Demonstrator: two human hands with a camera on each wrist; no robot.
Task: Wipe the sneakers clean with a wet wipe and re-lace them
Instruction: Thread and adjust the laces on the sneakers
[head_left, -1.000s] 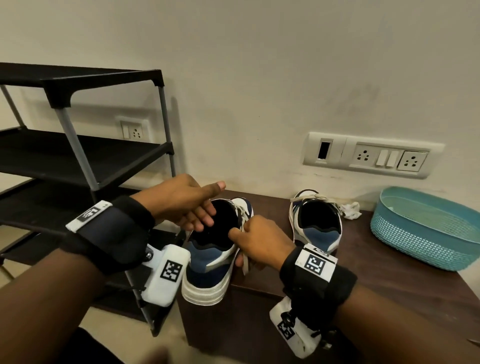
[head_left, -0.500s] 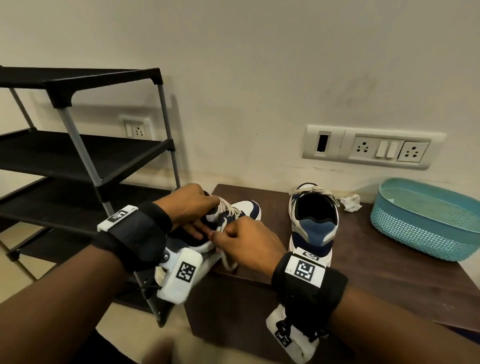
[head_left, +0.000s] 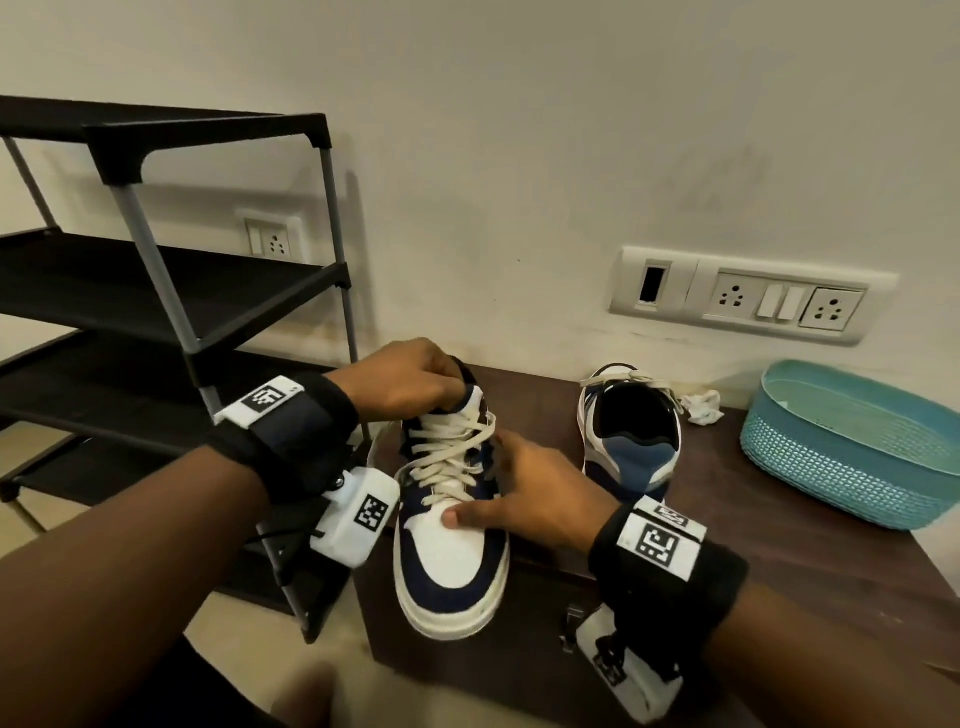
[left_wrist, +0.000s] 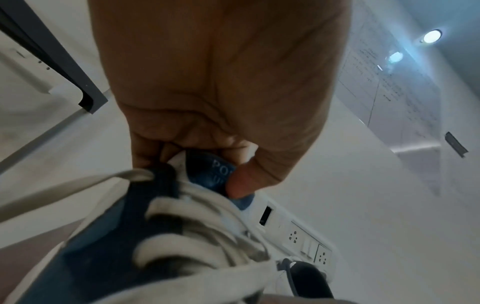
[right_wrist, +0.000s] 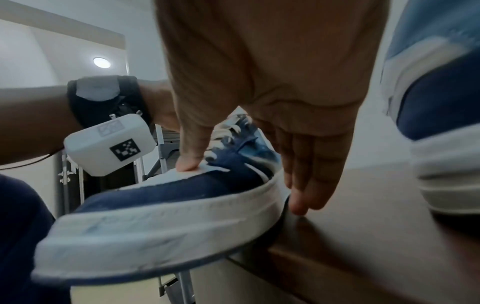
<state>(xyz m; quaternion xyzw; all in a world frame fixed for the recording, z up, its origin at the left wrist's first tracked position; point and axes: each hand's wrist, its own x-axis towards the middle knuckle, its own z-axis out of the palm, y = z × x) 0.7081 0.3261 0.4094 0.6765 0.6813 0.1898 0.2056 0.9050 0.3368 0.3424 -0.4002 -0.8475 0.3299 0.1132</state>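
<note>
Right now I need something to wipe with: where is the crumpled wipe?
In the head view, the wipe lies on the table at the wall, between the far sneaker and the basket.

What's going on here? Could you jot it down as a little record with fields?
Left hand: pinches the near sneaker at its tongue
Right hand: thumb on the toe, fingers flat along the side
Near sneaker: laced, toe over the table edge
Far sneaker: heel toward the camera
Wipe: crumpled behind it
Basket: at right
Rack: at left
</note>
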